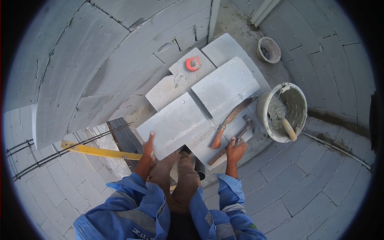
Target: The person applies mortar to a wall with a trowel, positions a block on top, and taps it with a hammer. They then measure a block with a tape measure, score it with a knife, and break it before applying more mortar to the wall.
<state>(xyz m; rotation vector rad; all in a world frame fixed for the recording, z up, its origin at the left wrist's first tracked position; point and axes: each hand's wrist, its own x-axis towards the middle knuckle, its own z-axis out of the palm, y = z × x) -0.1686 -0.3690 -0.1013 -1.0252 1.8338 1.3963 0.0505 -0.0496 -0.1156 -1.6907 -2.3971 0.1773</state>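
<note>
My left hand (148,147) is at the near left edge of a light grey block (176,125), a finger laid along its side and the other fingers partly hidden. My right hand (236,152) is closed around the handle of a claw hammer (245,129), whose metal head points away from me. Beside the hammer lies a machete (230,122) with a reddish wooden grip, its blade pointing up and right. A second grey block (226,87) lies just beyond the first one.
A mortar bucket (264,116) with a wooden-handled trowel (287,127) stands at right; a smaller bucket (269,50) stands farther back. A red tape measure (193,63) lies on a broken block (168,90). A yellow level (100,151) and steel rebar (52,155) are at left.
</note>
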